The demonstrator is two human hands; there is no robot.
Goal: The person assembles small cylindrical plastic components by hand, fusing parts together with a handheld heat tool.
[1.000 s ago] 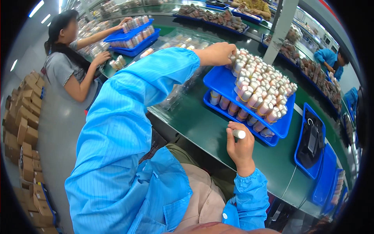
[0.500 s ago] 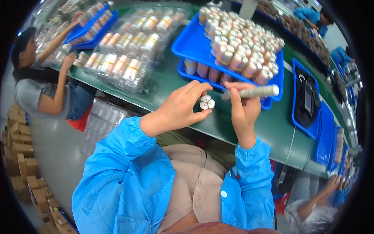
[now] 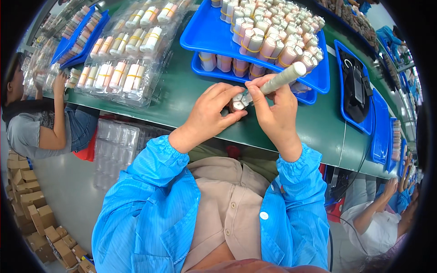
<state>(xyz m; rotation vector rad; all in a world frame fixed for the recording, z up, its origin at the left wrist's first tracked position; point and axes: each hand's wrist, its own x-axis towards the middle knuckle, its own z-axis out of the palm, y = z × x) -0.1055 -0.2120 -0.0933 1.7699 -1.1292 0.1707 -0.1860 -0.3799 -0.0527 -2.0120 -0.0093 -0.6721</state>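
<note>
My left hand (image 3: 202, 116) is closed around a small bundle of three pale cylinders (image 3: 238, 105), its white round ends facing up between thumb and fingers. In my right hand (image 3: 276, 109) is a pale, tape-wrapped rod-shaped tool (image 3: 287, 77), gripped near its lower end and slanting up to the right. The tool's narrow grey tip meets the top of the bundle; whether it presses in or only touches, I cannot tell. Just beyond my hands, a blue tray (image 3: 195, 40) carries many upright pink and white cylinder bundles, stacked over a lower blue tray (image 3: 198, 68) with more.
Clear plastic trays (image 3: 148, 96) of yellow-banded bundles lie left on the green table (image 3: 175, 107). To the right, another blue tray (image 3: 342, 107) holds a black device (image 3: 356, 88) with a cable. A person (image 3: 38, 125) works at far left, another (image 3: 375, 223) lower right. Cardboard boxes (image 3: 38, 200) line the floor.
The tool in my right hand has swung from nearly level to steeply slanted, and its tip has come left onto the bundle. The bundle has tilted in my left hand. My view has shifted slightly.
</note>
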